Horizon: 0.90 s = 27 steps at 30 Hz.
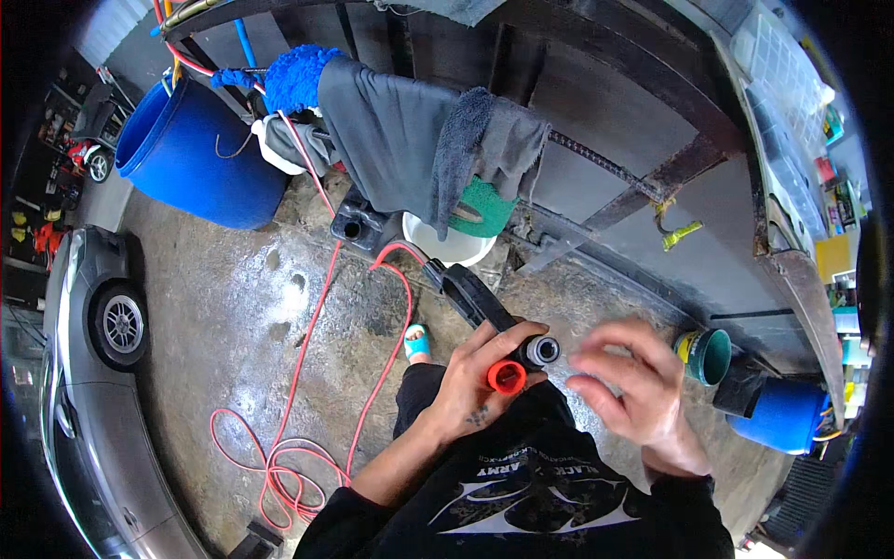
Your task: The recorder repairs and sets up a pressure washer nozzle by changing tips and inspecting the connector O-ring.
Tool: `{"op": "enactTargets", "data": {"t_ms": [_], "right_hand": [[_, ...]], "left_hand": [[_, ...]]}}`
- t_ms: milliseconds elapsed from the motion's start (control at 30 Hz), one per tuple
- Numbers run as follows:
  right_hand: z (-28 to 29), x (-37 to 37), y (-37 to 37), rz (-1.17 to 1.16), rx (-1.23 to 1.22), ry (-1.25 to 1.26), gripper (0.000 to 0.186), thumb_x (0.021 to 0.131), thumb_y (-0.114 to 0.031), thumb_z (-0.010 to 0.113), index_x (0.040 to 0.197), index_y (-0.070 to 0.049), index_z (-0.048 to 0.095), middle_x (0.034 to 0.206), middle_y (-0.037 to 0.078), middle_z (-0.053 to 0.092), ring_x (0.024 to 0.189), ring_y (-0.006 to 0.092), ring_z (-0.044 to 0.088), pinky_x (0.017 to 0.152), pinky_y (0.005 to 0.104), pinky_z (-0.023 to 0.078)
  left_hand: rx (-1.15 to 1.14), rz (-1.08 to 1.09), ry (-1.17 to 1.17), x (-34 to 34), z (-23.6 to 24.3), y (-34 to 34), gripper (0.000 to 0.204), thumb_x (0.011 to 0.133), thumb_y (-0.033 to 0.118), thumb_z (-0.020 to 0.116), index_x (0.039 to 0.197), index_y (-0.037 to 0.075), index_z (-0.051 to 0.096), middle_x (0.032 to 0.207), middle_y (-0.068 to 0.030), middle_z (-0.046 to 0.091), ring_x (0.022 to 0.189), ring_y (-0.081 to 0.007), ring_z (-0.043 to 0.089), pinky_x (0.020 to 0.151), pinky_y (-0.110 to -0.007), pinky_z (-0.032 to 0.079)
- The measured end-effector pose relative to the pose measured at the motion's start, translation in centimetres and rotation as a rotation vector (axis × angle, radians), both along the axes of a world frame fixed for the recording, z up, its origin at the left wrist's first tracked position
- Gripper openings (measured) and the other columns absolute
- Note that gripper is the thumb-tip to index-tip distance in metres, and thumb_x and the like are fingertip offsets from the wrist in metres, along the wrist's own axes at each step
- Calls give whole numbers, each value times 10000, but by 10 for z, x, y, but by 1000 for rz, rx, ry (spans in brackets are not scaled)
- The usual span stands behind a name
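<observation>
My left hand (458, 396) is wrapped round a black spray gun (478, 298), held in front of my body. The gun's round grey-and-black end (543, 350) points up toward me. Beside that end, a red ring-shaped part (507, 376) rests by my left fingers; whether it is attached to the gun I cannot tell. A red hose (401, 250) runs into the gun's far end. Just right of the grey end hangs my right hand (629, 382), slightly blurred. Its thumb and fingers are curved and apart, with nothing visible between them.
The red hose lies in loose coils (293, 475) on the wet concrete floor. A grey car (93, 391) stands at left. Ahead are a blue barrel (200, 158), a black jerrycan (363, 226), a white bucket (447, 250) and hanging grey cloths (382, 130). Another blue barrel (780, 415) is at right.
</observation>
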State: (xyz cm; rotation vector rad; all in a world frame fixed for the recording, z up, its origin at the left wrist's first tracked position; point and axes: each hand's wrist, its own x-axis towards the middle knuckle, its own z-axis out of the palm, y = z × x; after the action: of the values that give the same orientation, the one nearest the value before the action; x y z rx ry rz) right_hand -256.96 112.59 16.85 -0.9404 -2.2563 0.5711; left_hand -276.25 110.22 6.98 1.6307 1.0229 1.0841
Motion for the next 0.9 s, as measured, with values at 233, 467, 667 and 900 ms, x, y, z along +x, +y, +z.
{"op": "enactTargets", "data": {"t_ms": [233, 467, 667, 900], "right_hand": [[-4, -21, -20, -14, -99, -378, 550, 730, -266, 780, 1202, -59, 589, 779, 62, 596, 648, 182, 612, 618, 315, 516], [-30, -22, -19, -82, -145, -345, 431, 726, -263, 788, 1068, -65, 615, 764, 79, 626, 661, 184, 638, 628, 309, 522], [2, 18, -6, -108, -225, 3, 325, 755, -228, 757, 931, -38, 560, 765, 95, 633, 584, 175, 638, 534, 289, 533], [-23, 65, 10, -49, -862, 1168, 565, 750, -115, 631, 1198, 30, 319, 882, 323, 562, 596, 370, 642, 526, 416, 576]], "left_hand": [[75, 46, 76, 7, -7, 5, 664, 618, 67, 692, 1251, 52, 490, 1204, -132, 557, 860, -361, 494, 777, -403, 450], [-57, -83, 57, 9, -10, 10, 650, 654, 234, 727, 1233, 38, 507, 1194, -152, 567, 979, -346, 562, 868, -407, 415], [-21, -136, -41, -5, -17, 13, 687, 790, 338, 720, 1328, 32, 425, 1260, -142, 528, 1101, -294, 509, 950, -370, 411], [-421, -178, -343, -6, -20, 20, 535, 912, 229, 612, 1345, 3, 393, 1218, -78, 514, 1137, -157, 490, 972, -305, 362]]}}
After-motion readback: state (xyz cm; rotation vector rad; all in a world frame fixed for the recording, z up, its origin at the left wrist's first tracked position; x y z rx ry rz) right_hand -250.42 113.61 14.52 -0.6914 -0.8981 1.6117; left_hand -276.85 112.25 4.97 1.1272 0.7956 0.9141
